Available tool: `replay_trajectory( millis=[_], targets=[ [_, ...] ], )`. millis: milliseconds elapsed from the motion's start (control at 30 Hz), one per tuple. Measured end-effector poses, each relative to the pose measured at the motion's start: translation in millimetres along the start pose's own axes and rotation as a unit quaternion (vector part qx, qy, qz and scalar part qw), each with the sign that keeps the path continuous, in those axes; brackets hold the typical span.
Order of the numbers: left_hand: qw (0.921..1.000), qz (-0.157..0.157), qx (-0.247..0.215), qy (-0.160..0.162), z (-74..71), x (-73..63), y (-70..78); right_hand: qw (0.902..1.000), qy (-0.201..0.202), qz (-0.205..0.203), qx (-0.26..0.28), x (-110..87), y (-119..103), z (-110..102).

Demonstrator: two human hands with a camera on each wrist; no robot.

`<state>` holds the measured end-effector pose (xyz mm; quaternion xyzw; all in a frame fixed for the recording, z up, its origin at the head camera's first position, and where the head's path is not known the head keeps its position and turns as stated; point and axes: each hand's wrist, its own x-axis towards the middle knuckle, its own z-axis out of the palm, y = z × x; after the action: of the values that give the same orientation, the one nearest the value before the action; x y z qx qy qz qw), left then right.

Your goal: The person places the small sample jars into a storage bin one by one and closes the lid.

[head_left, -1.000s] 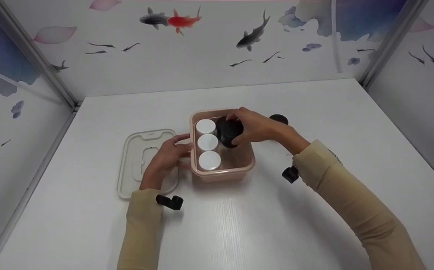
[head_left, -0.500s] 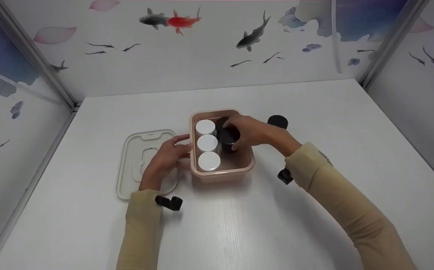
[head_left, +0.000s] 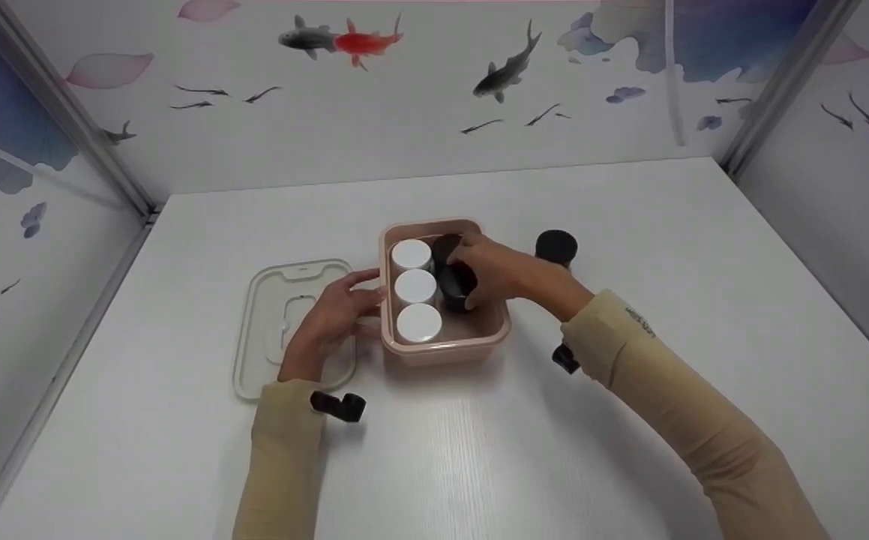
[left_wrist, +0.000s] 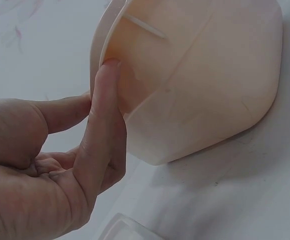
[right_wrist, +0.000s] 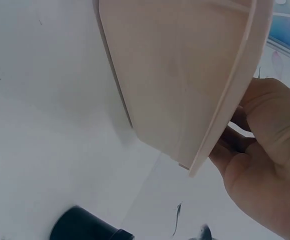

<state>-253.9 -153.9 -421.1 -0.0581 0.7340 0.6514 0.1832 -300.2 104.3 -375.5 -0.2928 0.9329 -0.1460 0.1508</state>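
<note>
A pink plastic storage box (head_left: 446, 346) stands on the white table with several round containers inside. Along its left side is a row of white-topped jars (head_left: 419, 322), and a black-topped jar (head_left: 445, 246) sits at its back right. My right hand (head_left: 507, 267) grips another black jar (head_left: 455, 285) between thumb and fingers, low inside the box beside the middle white top; the right wrist view hides this jar behind the box wall. My left hand (head_left: 335, 311) touches the box's left rim and outer wall with thumb and index finger fairly straight.
A pale rectangular lid (head_left: 260, 337) lies flat at the left, partly under my left hand and forearm. One more black-topped jar (head_left: 556, 246) stands right of the box, behind my right wrist. Printed panels (head_left: 434, 135) enclose the table's back and sides.
My right hand has lowered the black jar into the box, moving slightly toward the front. More of the jar standing outside now shows. The left hand stays in place.
</note>
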Motion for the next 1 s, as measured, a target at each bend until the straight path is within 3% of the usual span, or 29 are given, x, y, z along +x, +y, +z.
replay_trajectory(
  millis=[267, 500, 733, 900, 1000],
  targets=[
    [0.9999, 0.014, -0.004, -0.007, -0.9, -1.4, -1.0, 0.9999, 0.004, -0.009, -0.010, -1.9, 1, 2],
    [0.9997, 0.016, 0.018, 0.006, 0.9, -3.0, -1.2, 0.9998, 0.013, -0.017, 0.000, -8.3, 1, -1],
    [0.9995, 0.010, 0.025, 0.015, 0.6, -2.8, 0.0, 0.9927, 0.091, -0.065, 0.045, -23.7, 7, -10],
    [0.9995, 0.008, 0.028, 0.015, 0.2, -2.5, -0.6, 0.9784, 0.157, -0.108, 0.080, -39.3, 12, -11],
    [0.9995, 0.009, 0.028, 0.012, -0.3, -2.6, -0.3, 0.9695, 0.199, -0.114, 0.086, -48.8, 16, -12]
  ],
)
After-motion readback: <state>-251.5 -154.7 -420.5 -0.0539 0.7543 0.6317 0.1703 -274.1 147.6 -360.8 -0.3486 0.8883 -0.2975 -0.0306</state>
